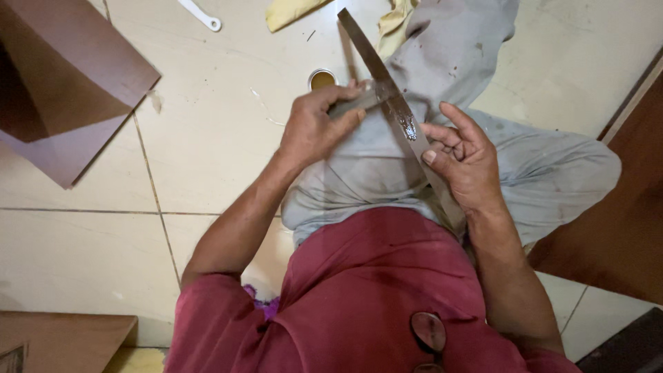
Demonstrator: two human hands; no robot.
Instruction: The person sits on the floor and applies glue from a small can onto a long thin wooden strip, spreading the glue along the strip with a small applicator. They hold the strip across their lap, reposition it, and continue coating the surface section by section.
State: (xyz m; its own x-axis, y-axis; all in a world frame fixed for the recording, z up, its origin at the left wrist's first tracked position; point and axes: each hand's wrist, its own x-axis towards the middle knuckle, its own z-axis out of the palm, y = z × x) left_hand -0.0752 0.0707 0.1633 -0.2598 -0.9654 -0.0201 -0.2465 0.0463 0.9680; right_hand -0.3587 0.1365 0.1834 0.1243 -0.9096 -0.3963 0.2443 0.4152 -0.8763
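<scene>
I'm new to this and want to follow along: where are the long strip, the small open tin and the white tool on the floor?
strip [364,52]: head view, on its bare upper end.
tin [322,79]: head view, on its open top.
white tool [202,16]: head view, on its handle near the looped end.

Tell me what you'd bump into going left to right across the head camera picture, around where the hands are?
Brown board → left hand, pressing a small scraper on the strip → long thin strip with shiny glue on it → right hand, holding the strip → grey trouser leg → dark wooden panel.
</scene>
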